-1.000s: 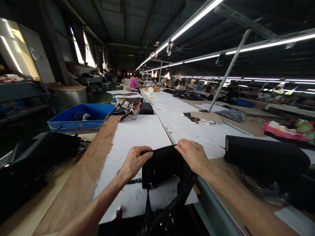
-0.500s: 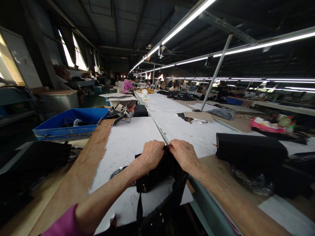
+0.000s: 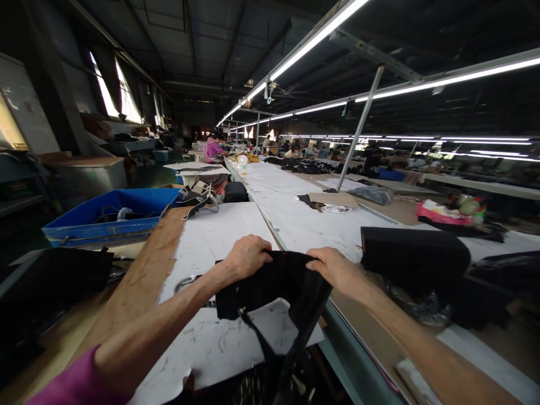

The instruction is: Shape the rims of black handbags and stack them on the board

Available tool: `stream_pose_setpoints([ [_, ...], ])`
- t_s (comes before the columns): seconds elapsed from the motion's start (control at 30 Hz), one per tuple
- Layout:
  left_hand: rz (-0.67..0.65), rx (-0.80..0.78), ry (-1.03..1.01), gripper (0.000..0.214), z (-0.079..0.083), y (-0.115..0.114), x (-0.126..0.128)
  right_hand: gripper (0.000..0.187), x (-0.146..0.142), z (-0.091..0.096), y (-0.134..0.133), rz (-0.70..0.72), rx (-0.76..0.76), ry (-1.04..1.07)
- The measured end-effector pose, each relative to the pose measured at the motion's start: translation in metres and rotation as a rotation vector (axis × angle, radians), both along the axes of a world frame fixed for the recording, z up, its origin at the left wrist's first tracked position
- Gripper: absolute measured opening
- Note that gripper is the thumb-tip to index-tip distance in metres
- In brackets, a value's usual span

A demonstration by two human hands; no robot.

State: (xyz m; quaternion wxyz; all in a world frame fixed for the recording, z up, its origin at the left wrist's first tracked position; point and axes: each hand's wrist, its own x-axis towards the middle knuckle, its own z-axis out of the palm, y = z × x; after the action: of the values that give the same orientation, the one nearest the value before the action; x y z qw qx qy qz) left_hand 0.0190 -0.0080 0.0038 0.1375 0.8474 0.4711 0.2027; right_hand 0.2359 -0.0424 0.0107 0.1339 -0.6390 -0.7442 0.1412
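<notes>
The single camera is head-worn. It sits above and behind the fingers (image 3: 266, 255), faces forward and down along the table (image 3: 162, 236), and takes in both forearms (image 3: 160, 325) from close range. The field is wide: beyond the fingers it runs deep into the hall (image 3: 197, 117); above them it includes the strip lights (image 3: 314, 43) at its upper edge.

left hand (image 3: 248, 256) and right hand (image 3: 335, 270) were apart, each in a pinch grip; both forearms (image 3: 158, 320) stretched forward, angled inward.
</notes>
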Motion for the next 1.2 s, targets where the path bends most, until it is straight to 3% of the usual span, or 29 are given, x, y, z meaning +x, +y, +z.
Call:
stream_pose_setpoints([
  [0.23, -0.107, -0.118, -0.125, 0.014, -0.008, -0.001, -0.016, 0.021, 0.017, 0.001, 0.01, 0.192, 0.078, -0.058],
  [0.5, 0.05, 0.219, 0.22, 0.025, -0.009, -0.005, 0.008, 0.022, 0.009, 0.001, 0.001, 0.154, 0.1, -0.054],
  [0.57, 0.113, 0.221, 0.271, 0.026, -0.007, -0.006, 0.017, 0.022, 0.008, 0.001, 0.001, 0.15, 0.114, -0.059],
  [0.63, 0.127, 0.164, 0.212, 0.03, -0.009, -0.005, 0.024, 0.023, 0.009, 0.001, 0.001, 0.152, 0.115, -0.053],
  [0.83, -0.03, 0.144, -0.145, 0.053, -0.026, 0.002, 0.023, 0.024, 0.029, -0.001, 0.009, 0.138, 0.042, -0.015],
  [1.07, -0.145, 0.293, -0.161, 0.021, -0.027, 0.002, 0.025, 0.022, 0.029, -0.003, 0.014, 0.103, 0.028, 0.037],
  [1.2, -0.112, 0.351, -0.123, 0.016, -0.029, 0.007, 0.03, 0.022, 0.028, -0.006, 0.016, 0.096, 0.037, 0.036],
])
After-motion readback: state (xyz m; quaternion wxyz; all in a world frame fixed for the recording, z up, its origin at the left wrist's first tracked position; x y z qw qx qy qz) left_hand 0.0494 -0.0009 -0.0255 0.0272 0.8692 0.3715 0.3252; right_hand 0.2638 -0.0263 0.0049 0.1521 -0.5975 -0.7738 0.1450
